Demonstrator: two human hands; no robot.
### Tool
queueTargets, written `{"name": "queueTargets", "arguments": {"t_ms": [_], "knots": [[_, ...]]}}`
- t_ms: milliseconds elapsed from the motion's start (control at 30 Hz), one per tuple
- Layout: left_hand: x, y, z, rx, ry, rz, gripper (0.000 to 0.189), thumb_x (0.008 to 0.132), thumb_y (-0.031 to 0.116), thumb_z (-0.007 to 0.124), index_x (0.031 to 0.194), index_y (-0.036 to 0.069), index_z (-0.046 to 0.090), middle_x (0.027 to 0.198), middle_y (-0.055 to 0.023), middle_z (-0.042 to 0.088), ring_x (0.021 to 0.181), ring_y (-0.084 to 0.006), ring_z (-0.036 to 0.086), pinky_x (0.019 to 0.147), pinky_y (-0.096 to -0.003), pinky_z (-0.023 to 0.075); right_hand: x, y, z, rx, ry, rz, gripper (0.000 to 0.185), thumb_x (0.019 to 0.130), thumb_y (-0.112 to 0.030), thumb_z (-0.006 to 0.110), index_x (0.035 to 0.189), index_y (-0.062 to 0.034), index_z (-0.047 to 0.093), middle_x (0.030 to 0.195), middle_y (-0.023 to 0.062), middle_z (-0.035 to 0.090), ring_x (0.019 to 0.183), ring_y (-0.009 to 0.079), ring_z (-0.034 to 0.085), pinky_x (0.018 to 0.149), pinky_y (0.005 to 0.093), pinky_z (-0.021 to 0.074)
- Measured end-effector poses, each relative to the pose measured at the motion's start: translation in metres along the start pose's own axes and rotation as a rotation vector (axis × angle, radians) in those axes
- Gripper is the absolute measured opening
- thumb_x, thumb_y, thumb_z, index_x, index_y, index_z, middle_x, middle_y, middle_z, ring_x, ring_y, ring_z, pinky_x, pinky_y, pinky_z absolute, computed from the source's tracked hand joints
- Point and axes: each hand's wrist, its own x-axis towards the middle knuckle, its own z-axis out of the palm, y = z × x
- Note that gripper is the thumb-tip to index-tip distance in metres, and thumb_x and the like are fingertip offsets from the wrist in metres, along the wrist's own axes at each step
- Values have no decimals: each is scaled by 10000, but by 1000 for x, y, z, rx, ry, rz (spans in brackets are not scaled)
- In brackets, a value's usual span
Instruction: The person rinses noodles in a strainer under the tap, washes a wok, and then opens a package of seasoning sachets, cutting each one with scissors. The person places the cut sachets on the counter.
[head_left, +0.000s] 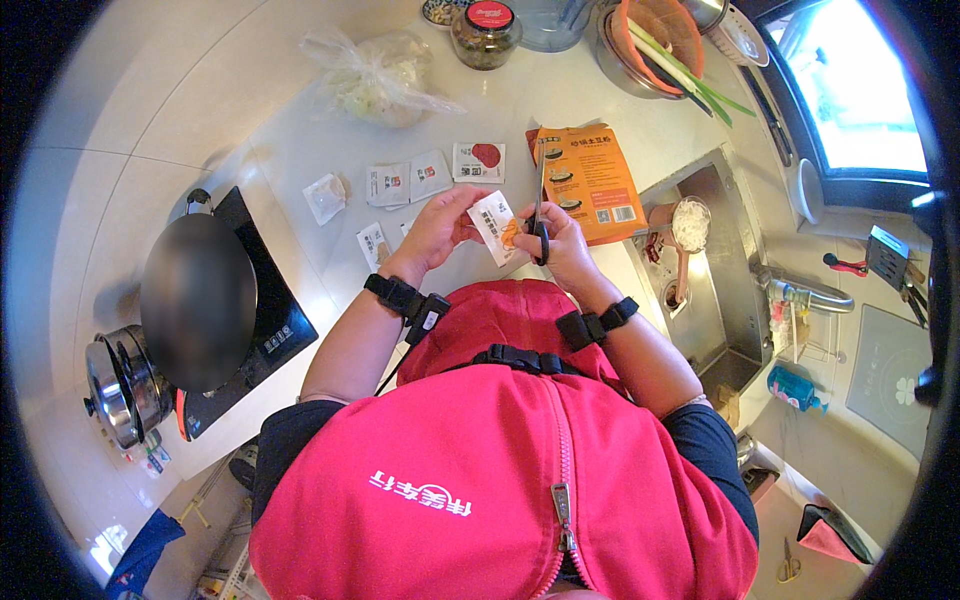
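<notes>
My left hand (442, 229) grips one side of a small white seasoning sachet (492, 225) with an orange picture and writing on it. In my right hand (566, 244) is a pair of scissors (538, 238) with black handles, its blades pointing away from me. Fingertips of that hand also touch the sachet's right edge. Beyond the blades lies an orange printed food package (589, 184). Several other sachets rest on the counter past my left hand, among them a white sachet with a red circle (480, 163), a pale clear-looking packet (325, 198) and a small sachet (373, 246) partly beside my wrist.
A tied plastic bag (382, 79) and a red-lidded jar (486, 34) stand at the back. Right of me, a sink (705, 315) holds a ladle-like vessel with white food (690, 225). An induction cooktop (274, 330) and steel pot (120, 386) are at left. Scallions (667, 64) lie across an orange basket.
</notes>
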Motion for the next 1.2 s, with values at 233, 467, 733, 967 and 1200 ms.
{"name": "queueTargets", "arguments": {"t_ms": [233, 467, 733, 967, 1200], "knots": [[4, -5, -13, 345, 59, 13, 277, 903, 174, 579, 1115, -5, 594, 911, -61, 654, 716, -127, 616, 654, -259, 511, 3, 4, -11, -63, 33, 71, 322, 756, -58, 697, 1031, -64, 531, 774, 24, 603, 548, 68, 512, 471, 195, 403], [14, -6, -34, 275, 98, -65, 268, 912, 173, 560, 1106, -8, 594, 905, -63, 653, 716, -127, 628, 627, -243, 517, 6, 8, -32, -17, 158, 56, 288, 774, -65, 686, 1018, -56, 532, 719, 35, 615, 604, 99, 598, 461, 198, 416], [42, -27, -53, 809, 196, 1, 251, 908, 151, 528, 1114, 27, 598, 891, -89, 661, 709, -175, 645, 645, -263, 529, 0, 11, -49, 33, 206, 21, 309, 771, -80, 691, 1032, -48, 529, 778, 73, 641, 634, 138, 627, 468, 223, 432], [68, -48, -76, 1531, 259, 309, 242, 810, 97, 553, 1029, 58, 647, 954, -145, 618, 909, -336, 581, 811, -381, 483, -12, 14, -57, 47, 258, 44, 297, 788, -83, 676, 1040, -46, 521, 803, 91, 650, 651, 139, 622, 494, 226, 440], [50, -49, -71, 1845, 133, 400, 229, 787, 74, 530, 986, 58, 641, 985, -151, 582, 959, -332, 543, 829, -405, 473, -18, 16, -60, 68, 268, 61, 277, 798, -75, 670, 1035, -61, 528, 832, 97, 662, 643, 113, 612, 505, 204, 448]]}}
